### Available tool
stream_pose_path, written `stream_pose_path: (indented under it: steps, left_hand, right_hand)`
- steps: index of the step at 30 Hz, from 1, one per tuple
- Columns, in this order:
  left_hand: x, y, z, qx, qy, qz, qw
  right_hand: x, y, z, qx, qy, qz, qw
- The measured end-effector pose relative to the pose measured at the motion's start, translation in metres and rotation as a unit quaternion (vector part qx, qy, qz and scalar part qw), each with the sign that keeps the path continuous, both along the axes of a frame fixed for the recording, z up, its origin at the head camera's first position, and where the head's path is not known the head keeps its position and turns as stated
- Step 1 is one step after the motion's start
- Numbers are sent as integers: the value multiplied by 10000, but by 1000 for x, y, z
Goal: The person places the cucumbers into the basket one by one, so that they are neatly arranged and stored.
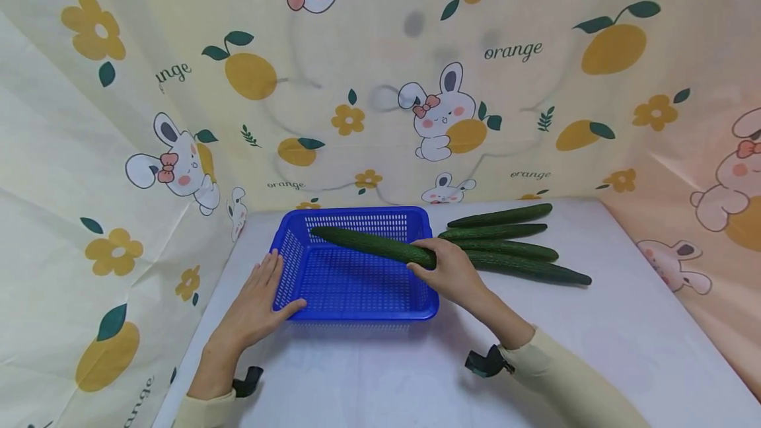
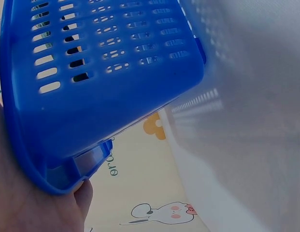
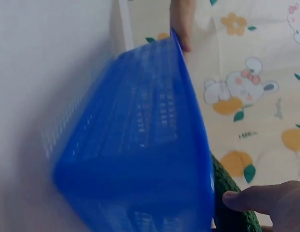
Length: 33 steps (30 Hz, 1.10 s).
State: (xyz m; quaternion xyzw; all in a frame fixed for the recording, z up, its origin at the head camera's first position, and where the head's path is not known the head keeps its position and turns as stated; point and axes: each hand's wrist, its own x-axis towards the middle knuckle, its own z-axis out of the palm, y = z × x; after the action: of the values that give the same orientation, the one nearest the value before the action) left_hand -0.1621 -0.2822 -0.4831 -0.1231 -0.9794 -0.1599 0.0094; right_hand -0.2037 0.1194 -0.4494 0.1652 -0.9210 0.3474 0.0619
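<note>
A long dark green cucumber (image 1: pixel 374 244) slants over the blue plastic basket (image 1: pixel 357 315), its far end near the basket's back left. My right hand (image 1: pixel 447 269) grips its right end above the basket's right rim. In the right wrist view the thumb (image 3: pixel 251 199) presses on the cucumber (image 3: pixel 231 203) beside the basket wall (image 3: pixel 140 179). My left hand (image 1: pixel 252 302) rests on the basket's left rim, fingers straight along the side and thumb over the front corner. The left wrist view shows that hand (image 2: pixel 34 205) against the rim, under the slotted wall (image 2: pixel 116 96).
Several more cucumbers (image 1: pixel 505 248) lie side by side on the white table (image 1: pixel 368 382), right of the basket. A patterned cloth (image 1: pixel 368 84) with rabbits and oranges hangs behind and along both sides.
</note>
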Motion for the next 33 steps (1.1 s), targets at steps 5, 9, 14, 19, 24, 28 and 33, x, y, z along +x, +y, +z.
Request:
stream_pose_path:
  steps: [5,9,14,19,24,28,33]
  left_hand:
    - [-1,0,0,-15,-13,-18,10000]
    - [-1,0,-2,-11,-20,-22,10000]
    - [-2,-1,-4,-11,-71,-15,10000]
    - [-1,0,-4,0,-63,13,10000]
    - [-1,-1,-4,-42,-90,25,9999]
    - [0,-2,-3,-52,-189,93,9998]
    - [-1,-1,-4,-43,-150,59,9999]
  right_hand:
    - [-3,-22,-4,-63,-172,8,9998]
    - [-4,-33,-9,-47,-238,44,9997]
    - [-4,-44,-14,-82,-333,113,9993]
    - [-4,-53,-16,-50,-459,206,9987]
    - [-4,-57,-19,25,-533,273,9982]
    - [-4,-58,-18,71,-667,335,9972]
    - [-3,-57,-19,320,-902,493,9942]
